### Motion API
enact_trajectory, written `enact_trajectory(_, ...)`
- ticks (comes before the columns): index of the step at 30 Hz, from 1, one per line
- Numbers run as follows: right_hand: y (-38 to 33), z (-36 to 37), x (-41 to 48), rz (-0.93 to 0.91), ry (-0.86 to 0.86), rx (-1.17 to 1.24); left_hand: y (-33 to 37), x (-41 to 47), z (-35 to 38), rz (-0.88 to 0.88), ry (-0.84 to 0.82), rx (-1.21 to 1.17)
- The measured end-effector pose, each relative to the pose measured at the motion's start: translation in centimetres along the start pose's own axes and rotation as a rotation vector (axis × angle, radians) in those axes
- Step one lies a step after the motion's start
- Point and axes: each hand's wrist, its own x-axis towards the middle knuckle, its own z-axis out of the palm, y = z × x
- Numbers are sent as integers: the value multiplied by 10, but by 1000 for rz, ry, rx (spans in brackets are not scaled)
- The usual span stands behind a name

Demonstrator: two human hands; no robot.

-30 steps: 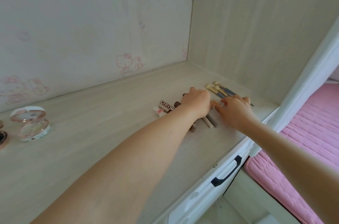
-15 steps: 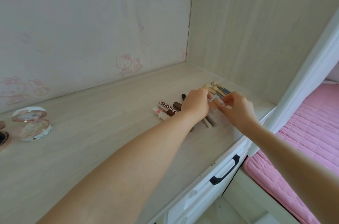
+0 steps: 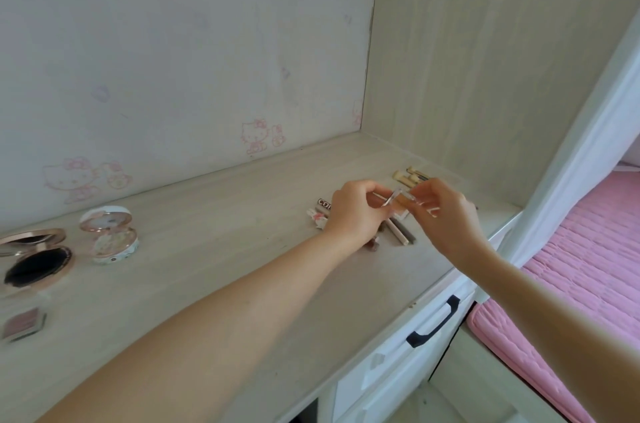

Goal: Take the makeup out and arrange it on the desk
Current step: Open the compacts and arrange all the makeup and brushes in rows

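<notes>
Fingers (image 3: pixel 426 189) of the right hand (image 3: pixel 446 220) and of the left hand (image 3: pixel 356 211) are curled and pinch one small clear-and-beige makeup stick (image 3: pixel 398 202) between them, each hand at one end. Blur hides whether it is one piece or two. A second ago both hands lay low on the row of sticks, fingers flat on them. Half a second ago they had begun to pinch the piece just above the row. Now they hold it clear of the pale wood-grain desk (image 3: pixel 207 249), over the same row.

Under the hands lie the brown tube with white lettering (image 3: pixel 323 203), the small white tube with pink print (image 3: pixel 317 218) beside it, and the grey and beige pencils (image 3: pixel 401 235), side by side and where they were before. The cream-tipped brushes (image 3: pixel 410 176) lie just behind the right hand, near the side panel, also unmoved.

The view has swung left since then. It now shows all of the open round rose-gold compact with a black inside (image 3: pixel 38 259) and a pink square blush pan (image 3: pixel 22 325) at the desk's left end. The open round white-and-pink compact (image 3: pixel 110 239) stands beside the rose-gold one, well apart from the hands.
</notes>
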Motion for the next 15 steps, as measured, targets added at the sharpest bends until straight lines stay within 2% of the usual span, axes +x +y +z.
enact_trajectory(6,-30,13,-25,-128,-102,-28,-10,-33,-39,-128,-30,-204)
enact_trajectory(15,-86,44,-59,-252,-284,-74,-32,-78,-98,-175,101,-360)
